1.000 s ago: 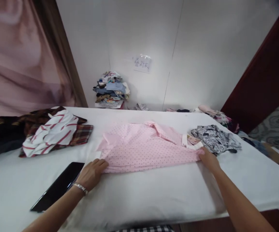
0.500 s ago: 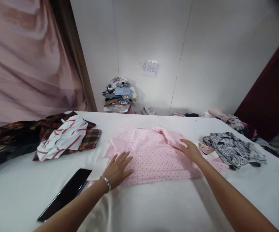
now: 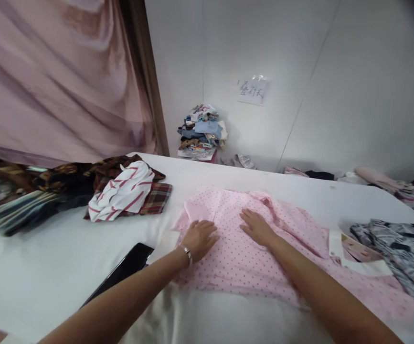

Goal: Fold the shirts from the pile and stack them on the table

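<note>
Your left hand point(image 3: 201, 237) and right hand point(image 3: 257, 227) lie flat, fingers together, on the pink shirt point(image 3: 249, 258), which stretches sideways along the table's point(image 3: 49, 267) near edge.

Both forearms are bare, with no sleeves in sight. The left hand point(image 3: 201, 237) has a slim silver bracelet point(image 3: 187, 254) at its wrist.

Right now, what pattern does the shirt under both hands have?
The shirt is pale pink with small dark dots, seen in the head view.
</note>
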A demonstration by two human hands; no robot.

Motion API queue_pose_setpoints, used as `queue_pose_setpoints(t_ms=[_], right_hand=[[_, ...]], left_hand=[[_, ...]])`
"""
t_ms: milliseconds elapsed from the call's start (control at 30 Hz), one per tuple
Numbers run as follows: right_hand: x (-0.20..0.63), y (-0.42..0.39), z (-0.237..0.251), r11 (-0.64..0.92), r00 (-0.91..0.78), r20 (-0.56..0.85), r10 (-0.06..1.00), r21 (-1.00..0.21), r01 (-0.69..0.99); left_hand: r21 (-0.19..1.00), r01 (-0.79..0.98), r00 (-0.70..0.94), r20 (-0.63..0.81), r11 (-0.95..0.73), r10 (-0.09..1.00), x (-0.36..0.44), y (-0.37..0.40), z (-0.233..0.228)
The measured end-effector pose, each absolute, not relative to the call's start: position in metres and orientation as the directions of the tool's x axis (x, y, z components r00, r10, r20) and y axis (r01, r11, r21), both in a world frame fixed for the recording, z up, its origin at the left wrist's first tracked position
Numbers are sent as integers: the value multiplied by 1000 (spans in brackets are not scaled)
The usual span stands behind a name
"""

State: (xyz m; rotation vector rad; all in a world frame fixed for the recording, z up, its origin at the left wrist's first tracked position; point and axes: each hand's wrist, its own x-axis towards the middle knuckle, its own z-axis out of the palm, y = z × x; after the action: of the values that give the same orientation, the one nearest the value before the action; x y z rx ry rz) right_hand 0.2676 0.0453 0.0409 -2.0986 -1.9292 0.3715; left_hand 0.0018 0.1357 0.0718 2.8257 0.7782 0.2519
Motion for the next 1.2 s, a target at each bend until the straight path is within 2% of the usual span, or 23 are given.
queue_pose_setpoints(t_ms=[67,167,267,400,467,567,633,700,733,833,900,1100,1200], right_hand=[[264,43,34,-104,100,-30,995,-335,937],[265,41,33,-115,111,-32,993,-324,939],[268,41,33,-116,116,-20,993,-329,937],[272,41,28,-106,116,10,993,-345,932],[273,40,26,-99,115,24,993,-353,930],[274,40,25,-88,112,43,993,-363,928],[273,39,25,-90,114,43,993,-372,924],[273,39,26,-99,121,35,992,-379,920],[272,39,27,-103,124,29,992,-381,919],[270,41,30,-107,126,27,992,-375,921],[268,43,34,-103,123,32,992,-366,925],[263,47,39,-97,116,29,993,-373,923],[263,48,45,-119,127,-13,992,-462,879]], left_hand=[[181,426,885,120,-887,450,23,150,77],[89,365,930,14,-927,367,46,170,80],[39,350,935,-80,-936,346,49,187,82],[4,319,944,-89,-948,317,15,208,86],[-37,395,916,-68,-918,397,-15,220,89],[-96,598,798,-14,-795,602,-55,234,98],[-115,684,728,46,-720,684,-68,232,104],[-86,695,718,116,-714,686,-66,219,105],[-46,659,748,143,-751,648,-60,210,103],[94,435,878,176,-895,445,-41,182,88],[139,370,909,148,-919,389,-37,172,73],[152,554,825,33,-818,564,-56,194,41],[114,587,800,69,-801,596,-62,202,30]])
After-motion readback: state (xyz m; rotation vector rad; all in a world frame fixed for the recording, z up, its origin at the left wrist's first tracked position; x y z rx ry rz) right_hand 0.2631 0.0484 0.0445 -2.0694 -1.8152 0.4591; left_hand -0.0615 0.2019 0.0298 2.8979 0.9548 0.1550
